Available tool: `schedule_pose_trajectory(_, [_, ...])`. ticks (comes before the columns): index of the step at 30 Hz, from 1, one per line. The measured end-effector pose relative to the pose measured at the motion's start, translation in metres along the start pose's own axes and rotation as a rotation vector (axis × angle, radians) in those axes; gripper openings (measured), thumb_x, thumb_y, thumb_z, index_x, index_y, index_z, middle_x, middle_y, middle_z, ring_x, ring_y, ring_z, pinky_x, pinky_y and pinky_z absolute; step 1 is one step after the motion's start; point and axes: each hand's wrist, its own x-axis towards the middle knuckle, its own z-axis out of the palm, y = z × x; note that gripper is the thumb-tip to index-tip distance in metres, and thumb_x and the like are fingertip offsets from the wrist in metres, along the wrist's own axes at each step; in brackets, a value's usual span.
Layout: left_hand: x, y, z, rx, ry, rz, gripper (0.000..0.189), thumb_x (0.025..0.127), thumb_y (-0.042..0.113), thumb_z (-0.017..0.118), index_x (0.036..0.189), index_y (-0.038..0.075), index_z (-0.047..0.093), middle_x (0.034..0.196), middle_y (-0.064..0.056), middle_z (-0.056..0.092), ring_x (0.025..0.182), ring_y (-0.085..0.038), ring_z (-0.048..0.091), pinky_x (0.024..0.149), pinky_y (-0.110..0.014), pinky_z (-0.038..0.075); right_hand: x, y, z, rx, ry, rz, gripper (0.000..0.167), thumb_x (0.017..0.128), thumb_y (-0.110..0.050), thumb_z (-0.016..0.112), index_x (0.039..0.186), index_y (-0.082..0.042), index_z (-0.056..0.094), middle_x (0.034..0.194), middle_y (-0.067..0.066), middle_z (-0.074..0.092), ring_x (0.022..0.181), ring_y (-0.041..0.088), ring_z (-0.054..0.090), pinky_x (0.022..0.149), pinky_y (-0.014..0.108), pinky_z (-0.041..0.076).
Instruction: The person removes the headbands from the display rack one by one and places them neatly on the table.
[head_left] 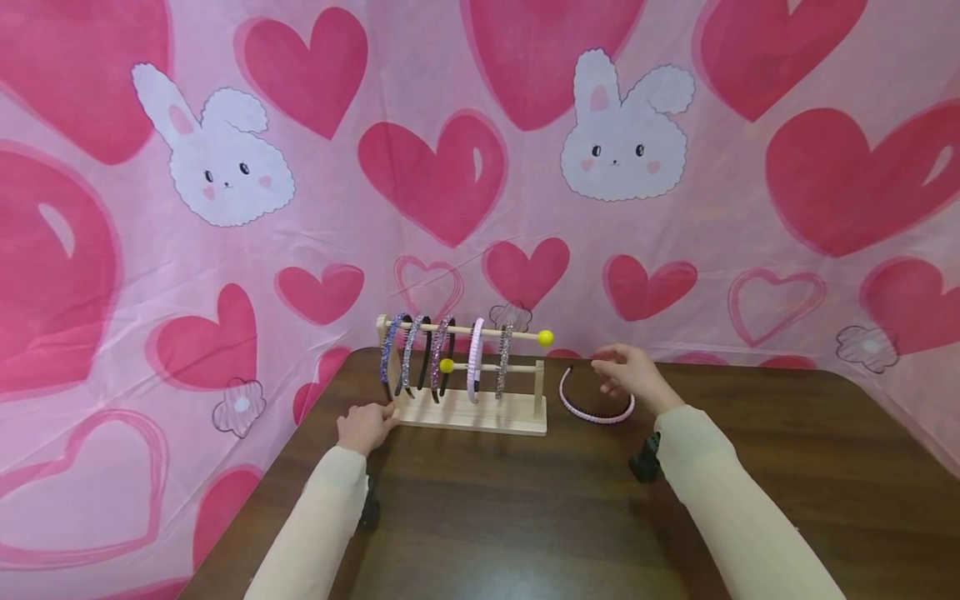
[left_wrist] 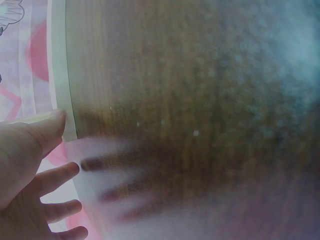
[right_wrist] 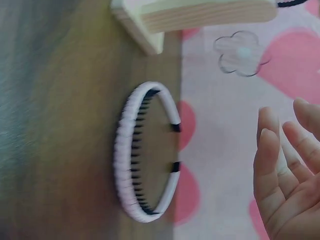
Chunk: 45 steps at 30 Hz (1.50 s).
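A pale pink headband (head_left: 596, 417) with black teeth lies on the table to the right of a wooden headband rack (head_left: 468, 414). Just above that headband hovers my right hand (head_left: 630, 375), fingers loosely bent and holding nothing; the right wrist view shows the hand (right_wrist: 290, 185) apart from the headband (right_wrist: 124, 155). At the rack's left front corner rests my left hand (head_left: 365, 427). In the left wrist view its thumb touches the wooden base (left_wrist: 62, 90), and the other fingers (left_wrist: 62, 210) are spread and straight.
On the rack hang several headbands: a glittery blue one (head_left: 388, 350), a glittery pink-purple one (head_left: 437, 358), a lilac one (head_left: 474, 367) and silvery ones. Yellow balls (head_left: 545, 337) cap the rods. Behind the brown table (head_left: 510, 500) hangs a pink heart-patterned cloth (head_left: 525, 208).
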Motion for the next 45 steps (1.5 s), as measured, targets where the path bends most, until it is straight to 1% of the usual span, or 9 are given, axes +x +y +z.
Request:
schedule_pose_trajectory(3, [0.001, 0.0, 0.001, 0.004, 0.003, -0.001, 0.043, 0.091, 0.031, 0.058, 0.128, 0.01, 0.055, 0.121, -0.025, 0.054, 0.104, -0.043, 0.046, 0.084, -0.058, 0.031, 0.0, -0.012, 0.0, 0.005, -0.007, -0.026, 0.043, 0.092, -0.013, 0.057, 0.126, 0.009, 0.044, 0.105, 0.024, 0.057, 0.06, 0.018, 0.062, 0.059, 0.037, 0.052])
schedule_pose_trajectory(6, [0.001, -0.001, 0.001, 0.0, 0.004, -0.001, 0.043, 0.091, 0.031, 0.058, 0.129, 0.01, 0.055, 0.122, -0.025, 0.053, 0.104, -0.043, 0.046, 0.084, -0.057, 0.031, 0.002, -0.024, 0.001, 0.003, -0.002, -0.067, 0.042, 0.092, -0.012, 0.057, 0.126, 0.009, 0.043, 0.105, 0.028, 0.055, 0.059, 0.017, 0.062, 0.055, 0.033, 0.051])
schedule_pose_trajectory(11, [0.0, 0.0, 0.0, -0.003, -0.002, -0.003, 0.044, 0.091, 0.03, 0.058, 0.129, 0.009, 0.054, 0.122, -0.026, 0.053, 0.104, -0.043, 0.045, 0.084, -0.057, 0.031, 0.008, -0.041, 0.003, -0.003, 0.004, -0.103, 0.044, 0.091, -0.012, 0.058, 0.127, 0.008, 0.044, 0.109, 0.029, 0.053, 0.063, 0.024, 0.064, 0.058, 0.038, 0.053])
schedule_pose_trajectory(22, [-0.001, 0.0, 0.0, -0.007, 0.015, 0.009, 0.042, 0.091, 0.03, 0.058, 0.128, 0.009, 0.056, 0.121, -0.026, 0.054, 0.104, -0.044, 0.046, 0.084, -0.058, 0.031, 0.013, -0.075, 0.009, 0.005, -0.029, -0.114, 0.047, 0.089, -0.015, 0.062, 0.129, 0.003, 0.044, 0.114, 0.026, 0.049, 0.06, 0.021, 0.062, 0.058, 0.034, 0.053])
schedule_pose_trajectory(27, [-0.002, 0.001, -0.001, -0.005, 0.019, 0.01, 0.042, 0.091, 0.03, 0.058, 0.127, 0.01, 0.056, 0.12, -0.026, 0.055, 0.104, -0.044, 0.046, 0.083, -0.058, 0.032, 0.013, -0.084, 0.015, 0.011, -0.046, -0.137, 0.048, 0.089, -0.011, 0.061, 0.131, 0.005, 0.042, 0.116, 0.028, 0.047, 0.058, 0.017, 0.06, 0.059, 0.036, 0.053])
schedule_pose_trajectory(33, [-0.003, 0.001, -0.002, -0.004, 0.009, 0.01, 0.042, 0.091, 0.03, 0.058, 0.128, 0.009, 0.056, 0.12, -0.027, 0.054, 0.104, -0.044, 0.045, 0.084, -0.058, 0.032, 0.011, -0.091, 0.022, 0.014, -0.061, -0.197, 0.048, 0.086, -0.017, 0.066, 0.125, 0.003, 0.047, 0.11, 0.025, 0.052, 0.063, 0.031, 0.063, 0.055, 0.036, 0.053])
schedule_pose_trajectory(36, [-0.003, 0.002, -0.002, -0.002, 0.005, 0.01, 0.043, 0.091, 0.029, 0.058, 0.128, 0.008, 0.055, 0.12, -0.026, 0.054, 0.104, -0.043, 0.045, 0.084, -0.058, 0.032, 0.01, -0.094, 0.026, 0.031, -0.084, -0.212, 0.05, 0.085, -0.02, 0.067, 0.124, 0.003, 0.047, 0.109, 0.023, 0.052, 0.062, 0.03, 0.063, 0.055, 0.035, 0.052])
schedule_pose_trajectory(40, [-0.003, 0.001, -0.002, -0.002, 0.004, 0.008, 0.043, 0.091, 0.03, 0.057, 0.129, 0.009, 0.054, 0.121, -0.026, 0.054, 0.105, -0.044, 0.045, 0.084, -0.058, 0.032, 0.011, -0.1, 0.032, 0.044, -0.115, -0.172, 0.049, 0.087, -0.014, 0.064, 0.129, 0.001, 0.045, 0.115, 0.024, 0.05, 0.065, 0.027, 0.063, 0.06, 0.04, 0.053])
schedule_pose_trajectory(45, [-0.002, 0.001, -0.001, -0.004, 0.006, 0.009, 0.043, 0.091, 0.03, 0.057, 0.129, 0.009, 0.054, 0.122, -0.025, 0.053, 0.106, -0.044, 0.045, 0.085, -0.058, 0.032, 0.015, -0.103, 0.041, 0.044, -0.129, -0.153, 0.047, 0.087, -0.009, 0.063, 0.13, 0.001, 0.044, 0.116, 0.025, 0.05, 0.065, 0.027, 0.062, 0.058, 0.038, 0.053])
